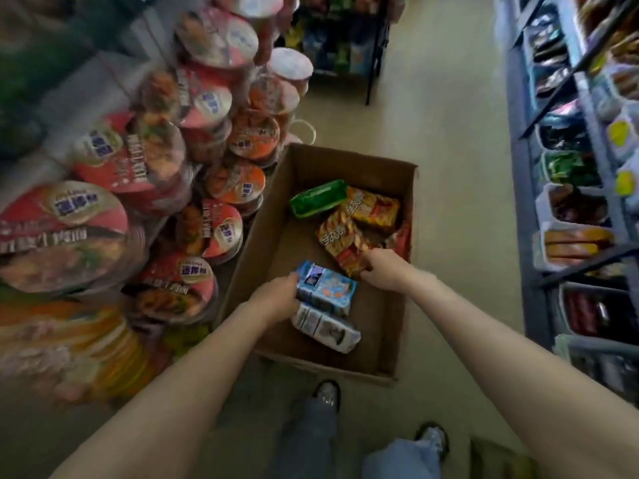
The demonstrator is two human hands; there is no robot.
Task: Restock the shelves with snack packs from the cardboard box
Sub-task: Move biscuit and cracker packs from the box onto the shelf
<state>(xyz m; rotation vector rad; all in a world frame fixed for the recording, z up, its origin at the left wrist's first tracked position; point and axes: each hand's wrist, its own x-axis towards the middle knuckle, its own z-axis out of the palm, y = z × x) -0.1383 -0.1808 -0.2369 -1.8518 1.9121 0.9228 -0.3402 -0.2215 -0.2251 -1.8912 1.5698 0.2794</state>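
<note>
Down in the cardboard box (380, 174) on the floor, 2 bare hands reach. The left hand (276, 295) grips a light blue snack pack (328, 285); a second pale pack (328, 328) lies just beneath it. The right hand (383, 269) pinches 1 of 2 orange-red packs (340, 236), its fingertips hidden. Beyond lie 1 green pack (318, 197) and another orange pack (375, 205); their print is too blurred to read. Left, stacked noodle bowls (193, 160) crowd the view. Right, shelves (584, 174) are cut off by the frame edge.
</note>
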